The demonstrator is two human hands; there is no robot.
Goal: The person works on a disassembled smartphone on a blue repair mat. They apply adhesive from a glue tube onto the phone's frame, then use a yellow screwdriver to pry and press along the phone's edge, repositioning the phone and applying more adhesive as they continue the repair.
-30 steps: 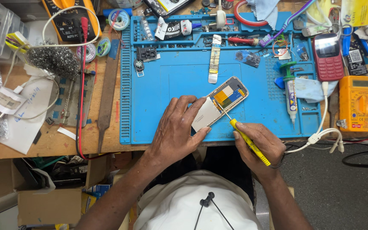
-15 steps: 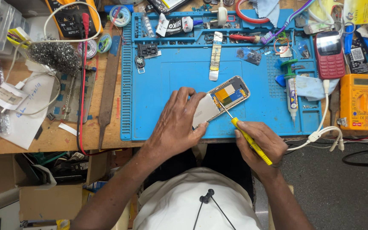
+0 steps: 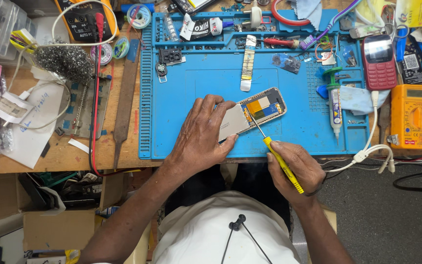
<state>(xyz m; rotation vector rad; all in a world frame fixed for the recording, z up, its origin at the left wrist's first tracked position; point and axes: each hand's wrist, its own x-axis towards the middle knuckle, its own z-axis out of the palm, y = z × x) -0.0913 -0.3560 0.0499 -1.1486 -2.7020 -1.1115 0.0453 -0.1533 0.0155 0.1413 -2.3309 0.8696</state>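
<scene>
An opened small phone point(image 3: 262, 108) lies slanted on the blue work mat point(image 3: 186, 93), its yellow and blue inner board showing. My left hand point(image 3: 201, 134) holds down its lower end, fingers over a silver cover. My right hand point(image 3: 294, 168) grips a yellow-handled screwdriver point(image 3: 277, 157), whose thin metal tip touches the board near the phone's middle.
A red phone point(image 3: 379, 61), an orange multimeter point(image 3: 412, 116) and a syringe tube point(image 3: 335, 105) lie to the right. A flat strip point(image 3: 247, 68) lies above the phone. Steel wool point(image 3: 64, 61), cables, solder reels and a metal file point(image 3: 123, 105) crowd the wooden bench at left.
Both hands stay on the phone and screwdriver; the screwdriver tip has shifted slightly on the board. The view has drifted a little.
</scene>
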